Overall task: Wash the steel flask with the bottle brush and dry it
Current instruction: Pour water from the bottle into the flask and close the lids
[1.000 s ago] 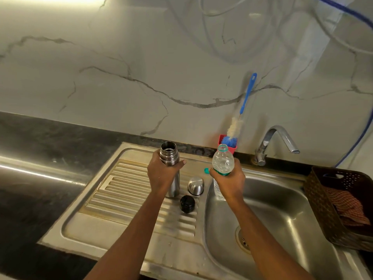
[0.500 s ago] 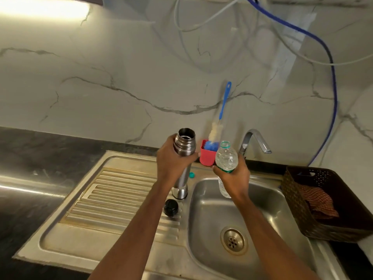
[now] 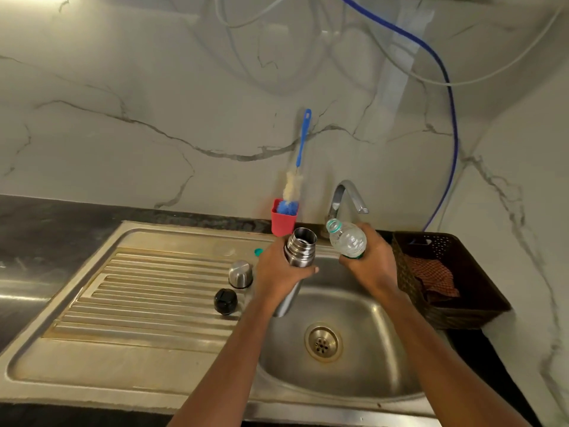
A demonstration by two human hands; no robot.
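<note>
My left hand [image 3: 278, 274] grips the open steel flask [image 3: 300, 249] around its upper body, holding it over the sink basin [image 3: 354, 374], mouth tilted to the right. My right hand [image 3: 371, 263] holds a clear plastic bottle [image 3: 346, 240], uncapped and tipped left so its mouth sits just beside the flask's mouth. The bottle brush [image 3: 297, 167], with a blue handle and white and blue bristles, stands in a red cup [image 3: 281, 223] against the wall behind the sink.
The flask's steel cup lid [image 3: 240, 274] and black stopper [image 3: 225, 301] rest on the ribbed drainboard [image 3: 138, 291]. A small teal cap [image 3: 258, 251] lies near them. The tap [image 3: 348, 195] stands behind the basin. A brown basket [image 3: 480, 291] with a checked cloth [image 3: 434, 280] sits right.
Both hands moved right from the drainboard to above the basin. The flask was lifted and tilted, and the plastic bottle was tipped from upright toward the flask's mouth.
</note>
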